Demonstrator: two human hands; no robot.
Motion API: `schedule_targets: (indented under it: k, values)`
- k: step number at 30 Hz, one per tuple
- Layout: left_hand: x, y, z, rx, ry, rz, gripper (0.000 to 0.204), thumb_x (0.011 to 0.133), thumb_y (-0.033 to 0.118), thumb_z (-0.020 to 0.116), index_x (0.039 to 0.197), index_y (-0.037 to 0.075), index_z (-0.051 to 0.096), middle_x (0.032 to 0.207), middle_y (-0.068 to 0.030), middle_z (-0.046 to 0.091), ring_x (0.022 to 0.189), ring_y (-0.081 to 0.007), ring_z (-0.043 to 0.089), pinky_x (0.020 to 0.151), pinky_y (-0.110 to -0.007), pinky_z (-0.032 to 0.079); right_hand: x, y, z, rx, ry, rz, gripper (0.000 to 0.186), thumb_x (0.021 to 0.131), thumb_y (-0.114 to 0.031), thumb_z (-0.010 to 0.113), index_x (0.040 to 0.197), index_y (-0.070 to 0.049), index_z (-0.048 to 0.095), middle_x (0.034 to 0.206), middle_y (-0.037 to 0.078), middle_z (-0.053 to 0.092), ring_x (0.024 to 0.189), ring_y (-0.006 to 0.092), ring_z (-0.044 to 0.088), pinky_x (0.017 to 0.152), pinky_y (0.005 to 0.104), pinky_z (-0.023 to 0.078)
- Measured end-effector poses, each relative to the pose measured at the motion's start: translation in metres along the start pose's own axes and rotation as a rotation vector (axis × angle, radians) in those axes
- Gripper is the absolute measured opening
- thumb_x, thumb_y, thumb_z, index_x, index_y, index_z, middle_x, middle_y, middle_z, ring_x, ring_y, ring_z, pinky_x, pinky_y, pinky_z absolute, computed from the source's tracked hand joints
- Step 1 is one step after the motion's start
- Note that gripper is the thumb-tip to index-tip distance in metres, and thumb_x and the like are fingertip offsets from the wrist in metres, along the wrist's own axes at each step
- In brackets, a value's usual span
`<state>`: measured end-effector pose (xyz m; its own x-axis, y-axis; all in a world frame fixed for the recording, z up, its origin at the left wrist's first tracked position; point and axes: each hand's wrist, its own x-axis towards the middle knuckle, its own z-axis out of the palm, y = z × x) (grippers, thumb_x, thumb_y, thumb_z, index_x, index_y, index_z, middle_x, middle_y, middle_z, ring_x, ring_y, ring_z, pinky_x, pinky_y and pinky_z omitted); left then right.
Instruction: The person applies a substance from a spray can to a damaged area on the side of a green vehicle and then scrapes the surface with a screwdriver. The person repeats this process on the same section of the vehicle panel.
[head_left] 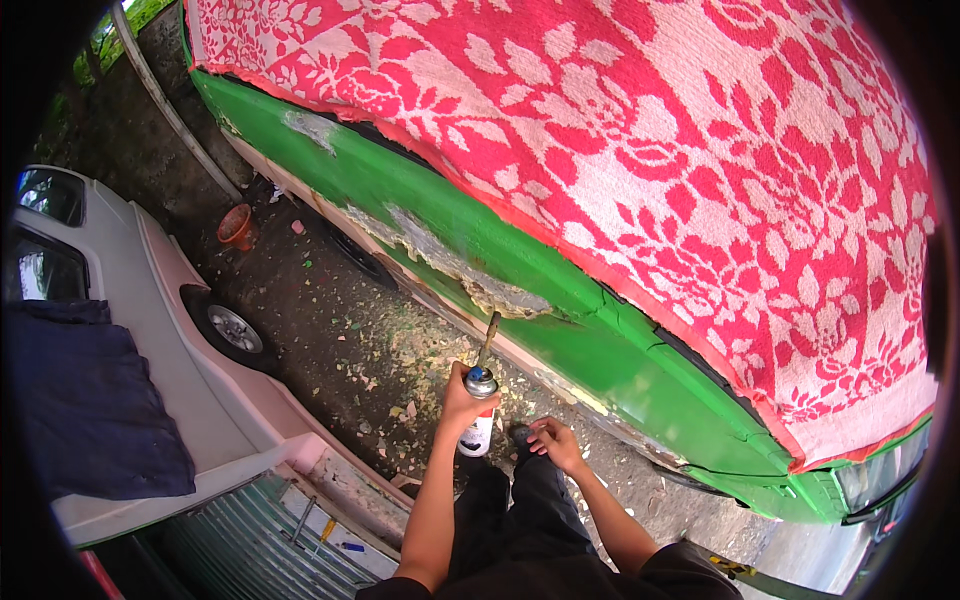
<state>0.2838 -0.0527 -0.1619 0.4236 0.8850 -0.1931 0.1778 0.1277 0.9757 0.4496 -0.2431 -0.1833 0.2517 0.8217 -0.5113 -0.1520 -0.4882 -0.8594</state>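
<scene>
In my left hand (465,402) is a gas torch (477,434), a white and red can with a silver top and a blue part under its burner tube. The tube points up toward the green car body (640,378), close to a rough peeled strip of filler (470,279) on its side panel. No flame shows. My fingers wrap around the can's upper part. Lower right, beside my leg, my right hand (556,445) hangs with loosely bent fingers apart and nothing visible in it.
A red and white floral cloth (620,130) covers the green car's top. Filler chips (400,360) litter the ground. On the left stands a pale pickup (190,330) with a dark cloth (90,400) and tools on it. An orange pot (236,228) sits near a leaning pole (175,115).
</scene>
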Motion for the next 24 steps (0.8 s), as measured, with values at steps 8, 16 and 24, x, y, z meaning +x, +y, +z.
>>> schedule_targets:
  k: [8, 16, 24]
  values:
    - [-0.003, -0.001, -0.003, 0.022, -0.016, 0.019, 0.061, 0.063, 0.014, 0.091, 0.102, 0.003, 0.046, 0.092, -0.0119, 0.064, 0.085, -0.0204, 0.065, 0.076, -0.037, 0.053, 0.001, 0.000, -0.001, -0.031, -0.005, -0.012, 0.026, 0.098, -0.008, 0.049, 0.119, 0.002, 0.059, 0.095, 0.012, 0.072, 0.074, 0.0158, 0.070, 0.064, 0.0277, 0.054]
    - [-0.002, -0.003, -0.003, 0.010, -0.005, 0.001, 0.061, 0.063, 0.013, 0.091, 0.102, 0.003, 0.045, 0.092, -0.0111, 0.064, 0.085, -0.0187, 0.064, 0.076, -0.036, 0.053, 0.003, -0.005, 0.002, -0.027, -0.012, -0.006, 0.026, 0.098, -0.009, 0.050, 0.119, 0.001, 0.059, 0.096, 0.012, 0.072, 0.074, 0.0155, 0.070, 0.065, 0.0279, 0.054]
    - [-0.002, 0.005, -0.005, -0.030, -0.010, -0.008, 0.061, 0.064, 0.012, 0.090, 0.103, 0.002, 0.045, 0.092, -0.0112, 0.064, 0.084, -0.0185, 0.063, 0.076, -0.036, 0.053, 0.005, -0.003, -0.001, -0.043, -0.007, -0.018, 0.026, 0.098, -0.010, 0.050, 0.119, 0.001, 0.059, 0.097, 0.012, 0.072, 0.075, 0.0153, 0.070, 0.066, 0.0283, 0.054]
